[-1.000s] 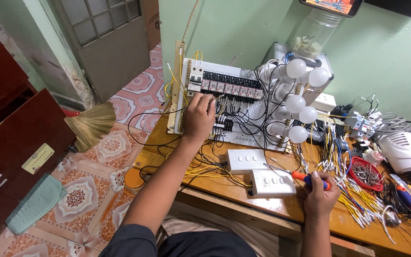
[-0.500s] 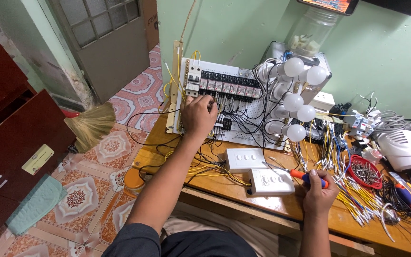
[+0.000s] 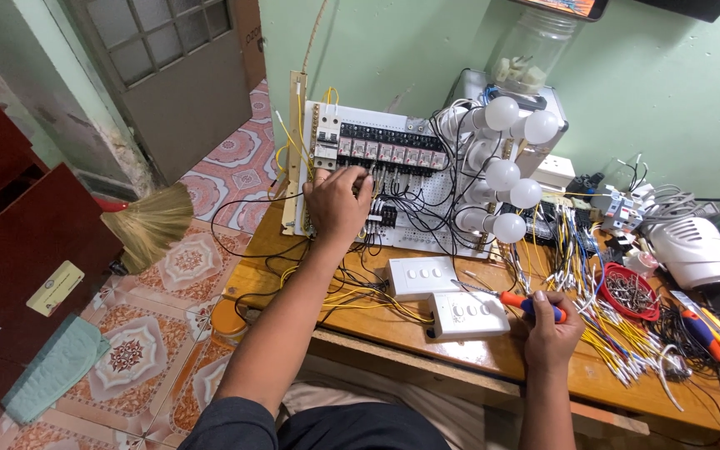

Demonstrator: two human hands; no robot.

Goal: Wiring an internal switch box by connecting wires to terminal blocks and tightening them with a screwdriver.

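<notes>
Left hand [image 3: 337, 202] presses curled fingertips against the wiring board [image 3: 393, 179] under its relay row, while right hand [image 3: 550, 332] fist-grips the screwdriver [image 3: 510, 298].

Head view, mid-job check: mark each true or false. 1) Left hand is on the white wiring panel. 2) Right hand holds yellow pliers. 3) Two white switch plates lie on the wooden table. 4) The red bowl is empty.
1) True: the left hand rests on the white wiring panel, at its relay row.
2) False: the right hand grips an orange-and-blue-handled screwdriver.
3) True: two white switch plates lie on the wooden table.
4) False: the red round bowl holds small metal parts.
</notes>
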